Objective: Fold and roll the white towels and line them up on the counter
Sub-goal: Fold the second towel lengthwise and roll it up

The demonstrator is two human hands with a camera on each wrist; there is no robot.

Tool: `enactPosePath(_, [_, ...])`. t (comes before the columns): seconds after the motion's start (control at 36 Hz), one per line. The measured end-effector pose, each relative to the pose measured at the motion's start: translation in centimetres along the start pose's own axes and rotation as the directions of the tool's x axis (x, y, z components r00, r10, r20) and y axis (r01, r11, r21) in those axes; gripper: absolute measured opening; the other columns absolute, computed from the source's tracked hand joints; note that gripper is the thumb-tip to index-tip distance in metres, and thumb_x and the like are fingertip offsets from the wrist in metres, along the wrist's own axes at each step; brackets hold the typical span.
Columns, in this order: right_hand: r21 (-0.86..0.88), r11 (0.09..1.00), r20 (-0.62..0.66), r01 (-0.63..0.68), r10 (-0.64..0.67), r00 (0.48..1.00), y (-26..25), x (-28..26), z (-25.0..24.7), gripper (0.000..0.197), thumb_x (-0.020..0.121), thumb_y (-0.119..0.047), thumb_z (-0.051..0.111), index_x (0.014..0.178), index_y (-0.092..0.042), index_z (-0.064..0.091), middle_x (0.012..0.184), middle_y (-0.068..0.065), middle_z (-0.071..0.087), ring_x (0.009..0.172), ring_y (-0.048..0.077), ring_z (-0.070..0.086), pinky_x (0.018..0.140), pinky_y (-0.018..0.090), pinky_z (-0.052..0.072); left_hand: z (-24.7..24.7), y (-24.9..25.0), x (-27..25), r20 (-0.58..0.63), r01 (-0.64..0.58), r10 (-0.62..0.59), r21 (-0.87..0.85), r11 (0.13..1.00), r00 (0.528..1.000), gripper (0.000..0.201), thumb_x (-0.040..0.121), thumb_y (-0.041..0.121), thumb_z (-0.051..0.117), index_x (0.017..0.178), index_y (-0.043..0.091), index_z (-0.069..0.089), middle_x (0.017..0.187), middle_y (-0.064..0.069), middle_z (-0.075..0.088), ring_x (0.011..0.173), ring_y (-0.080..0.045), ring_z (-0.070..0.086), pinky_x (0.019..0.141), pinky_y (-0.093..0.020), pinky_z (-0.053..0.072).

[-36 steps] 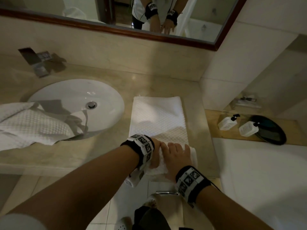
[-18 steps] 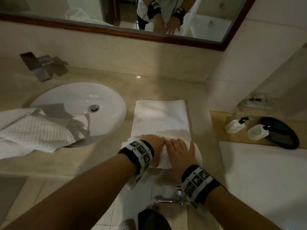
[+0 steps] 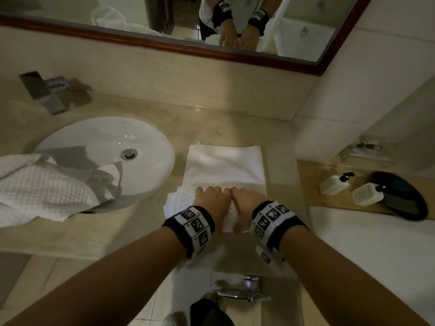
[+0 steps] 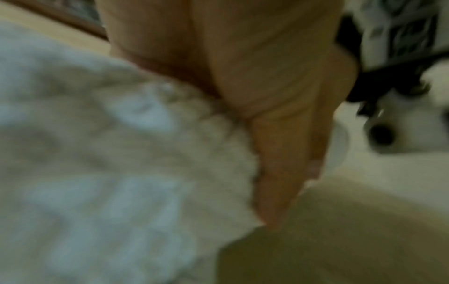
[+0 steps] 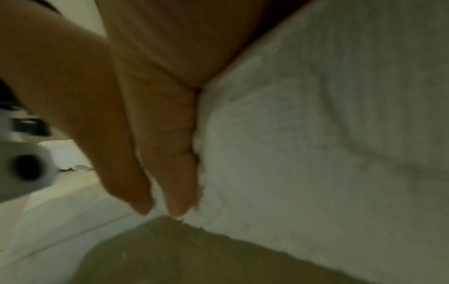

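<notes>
1. A dim bathroom: a beige stone counter runs under a wood-framed mirror, with a white tub or ledge off to the right.
2. The folded white towel lies as a long strip on the counter just right of the sink, its far end flat and pointing at the wall, its near end gathered into a thick roll at the counter's front edge.
3. The left hand rests on top of that roll, fingers bent over its far side and pressing the cloth down; the wrist view shows the thumb tucked along the roll's edge.
4. The right hand lies just beside it, the two index fingers touching, fingers likewise curved over the roll and gripping it.
5. Judging by the layout, the folding of this towel is finished and the rolling is partly done; more than half of the strip is still flat.
6. A second, unfolded towel is draped over the sink's left rim, so at least one more remains, and no finished rolls are lined up within view.
7. Farther out, two white pump bottles sit by a dark round object; their labels are too small to read. The wristbands carry black-and-white square markers, no legible words.
</notes>
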State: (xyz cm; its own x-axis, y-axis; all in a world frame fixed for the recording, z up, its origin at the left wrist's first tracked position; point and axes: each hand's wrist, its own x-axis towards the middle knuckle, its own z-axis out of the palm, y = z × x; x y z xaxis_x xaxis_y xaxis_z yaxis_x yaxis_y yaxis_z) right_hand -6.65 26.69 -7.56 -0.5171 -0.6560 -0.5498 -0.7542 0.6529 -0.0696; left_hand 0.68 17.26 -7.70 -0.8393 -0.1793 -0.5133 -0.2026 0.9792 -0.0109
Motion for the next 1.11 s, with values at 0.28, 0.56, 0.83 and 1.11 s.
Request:
enactPosePath(0.28, [-0.144, 0.981, -0.193, -0.128, 0.099, 0.976, -2.7, -3.2, 2.7, 0.092, 0.089, -0.038, 0.055, 0.149, -0.021, -0.012, 0.156, 0.01, 0.001, 0.144, 0.037, 0.003, 0.111, 0.064, 0.003, -4.3, -2.5, 3.5, 0.369, -0.015, 0.131, -0.302, 0.953, 0.92, 0.028, 0.063, 0.024, 0.08, 0.086, 0.016, 0.068, 0.088, 0.0, 0.066, 0.079, -0.02, 0.062, 0.073, -0.033, 0.054])
enactPosePath(0.56, [-0.062, 0.998, -0.071, -0.026, 0.021, 0.997, 0.8, 1.0, -0.7, 0.092, 0.062, -0.051, 0.077, 0.136, -0.025, 0.029, 0.127, 0.0, 0.046, 0.116, 0.027, 0.048, 0.099, 0.048, 0.036, -3.7, -1.0, 1.9, 0.163, -0.025, 0.033, -0.052, 0.998, 0.986, 0.097, 0.065, 0.055, 0.076, 0.143, 0.021, 0.03, 0.139, -0.002, 0.042, 0.129, -0.028, 0.042, 0.108, -0.05, 0.032])
enactPosePath(0.83, [-0.175, 0.983, -0.013, -0.059, 0.057, 0.998, 1.5, 0.6, -1.7, 0.101, 0.067, -0.049, 0.075, 0.144, -0.029, 0.014, 0.144, 0.002, 0.027, 0.135, 0.027, 0.024, 0.106, 0.07, 0.009, -4.0, -1.8, 3.4, 0.214, -0.049, 0.077, -0.134, 0.99, 0.974, 0.098, 0.067, 0.044, 0.082, 0.144, 0.015, 0.03, 0.138, -0.009, 0.048, 0.124, -0.028, 0.05, 0.104, -0.041, 0.043])
enactPosePath(1.11, [-0.111, 0.986, 0.001, 0.122, -0.123, 0.992, 2.1, 1.0, -1.9, 0.085, 0.063, -0.044, 0.077, 0.131, -0.029, 0.029, 0.13, 0.001, 0.04, 0.126, 0.026, 0.036, 0.111, 0.06, 0.014, -4.3, -2.0, 3.7, 0.375, 0.011, 0.138, -0.369, 0.929, 0.917, 0.076, 0.074, 0.043, 0.075, 0.139, 0.02, 0.044, 0.137, 0.0, 0.051, 0.121, -0.023, 0.052, 0.101, -0.036, 0.045])
